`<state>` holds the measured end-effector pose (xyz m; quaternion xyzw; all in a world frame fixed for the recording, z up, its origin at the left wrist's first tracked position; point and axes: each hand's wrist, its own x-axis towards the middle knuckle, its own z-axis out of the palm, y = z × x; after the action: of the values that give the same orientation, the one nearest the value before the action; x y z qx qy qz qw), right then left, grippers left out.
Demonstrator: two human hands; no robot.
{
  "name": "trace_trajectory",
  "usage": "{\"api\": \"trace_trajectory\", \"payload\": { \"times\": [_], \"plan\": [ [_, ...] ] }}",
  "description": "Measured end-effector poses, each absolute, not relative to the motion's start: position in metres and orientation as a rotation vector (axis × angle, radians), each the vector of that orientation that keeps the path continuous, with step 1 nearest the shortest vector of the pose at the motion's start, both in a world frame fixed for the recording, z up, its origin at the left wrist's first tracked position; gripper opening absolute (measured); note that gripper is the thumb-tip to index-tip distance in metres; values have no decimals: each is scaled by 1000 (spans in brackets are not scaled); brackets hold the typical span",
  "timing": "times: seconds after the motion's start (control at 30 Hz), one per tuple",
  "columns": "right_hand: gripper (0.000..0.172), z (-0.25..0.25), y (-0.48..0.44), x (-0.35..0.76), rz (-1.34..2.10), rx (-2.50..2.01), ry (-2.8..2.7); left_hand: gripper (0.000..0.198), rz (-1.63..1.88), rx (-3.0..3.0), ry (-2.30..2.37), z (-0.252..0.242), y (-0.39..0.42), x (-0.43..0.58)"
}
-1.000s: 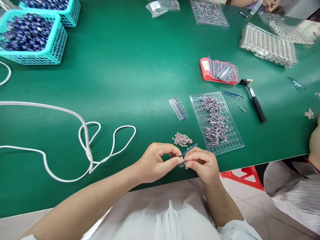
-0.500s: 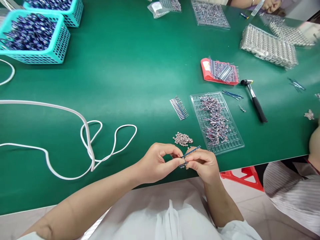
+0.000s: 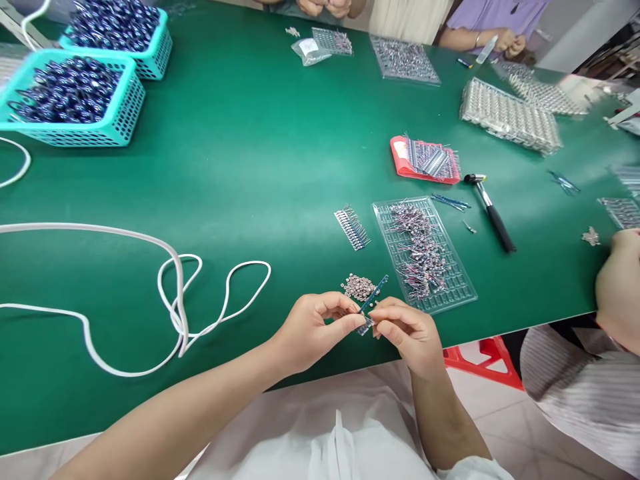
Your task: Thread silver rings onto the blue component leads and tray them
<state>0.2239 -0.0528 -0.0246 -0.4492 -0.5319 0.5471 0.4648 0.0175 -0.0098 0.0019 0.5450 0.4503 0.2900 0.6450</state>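
My left hand point(image 3: 313, 333) pinches a narrow blue strip point(image 3: 376, 292) between thumb and fingers; the strip slants up to the right. Small dark parts show at its lower end, by the thumb tip. Close beside it, the fingertips of my right hand point(image 3: 413, 337) are closed together, and what they pinch is too small to make out. Just beyond the hands lies a pile of small round metallic pieces point(image 3: 360, 287). A row of blue parts with wire leads point(image 3: 352, 228) rests further off. To the right is a clear plastic tray point(image 3: 463, 288) heaped with small wired components point(image 3: 423, 250).
A rubber-headed hammer point(image 3: 493, 212) and a red packet point(image 3: 403, 157) of leaded parts lie to the right. White cable point(image 3: 125, 230) loops across the left. Turquoise baskets point(image 3: 133, 100) hold dark blue coils. A neighbour's arm point(image 3: 620, 287) is at right; other people sit opposite.
The blue strip has swung more upright in my left hand, and my right fingertips sit slightly lower beside it. The camera has tilted up, bringing more of the people opposite into view.
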Motion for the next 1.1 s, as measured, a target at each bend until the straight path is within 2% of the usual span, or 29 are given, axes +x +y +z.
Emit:
{"api": "trace_trajectory", "payload": {
  "times": [0.2, 0.5, 0.63, 0.8, 1.0, 1.1],
  "plan": [
    [3, -21, -52, 216, 1183, -1215, -1343, 13, 700, 1292, 1039, 1, -10, 17],
    [6, -23, -51, 210, 1138, -1212, -1288, 12, 640, 1296, 1017, 0, -6, 15],
    [4, -22, -51, 211, 1265, -1174, -1267, 16, 586, 1499, 953, 1, -4, 11],
    [10, -18, -55, 221, 1346, -1180, -1366, 17, 494, 1570, 781, 2, -4, 11],
    [9, -13, -45, 272, 717, -1496, -1538, 18, 565, 1331, 1003, -1, -1, 11],
    [8, -19, -29, 304, 164, -1706, -1723, 18, 655, 1183, 1075, -2, 2, 9]
  ]
}}
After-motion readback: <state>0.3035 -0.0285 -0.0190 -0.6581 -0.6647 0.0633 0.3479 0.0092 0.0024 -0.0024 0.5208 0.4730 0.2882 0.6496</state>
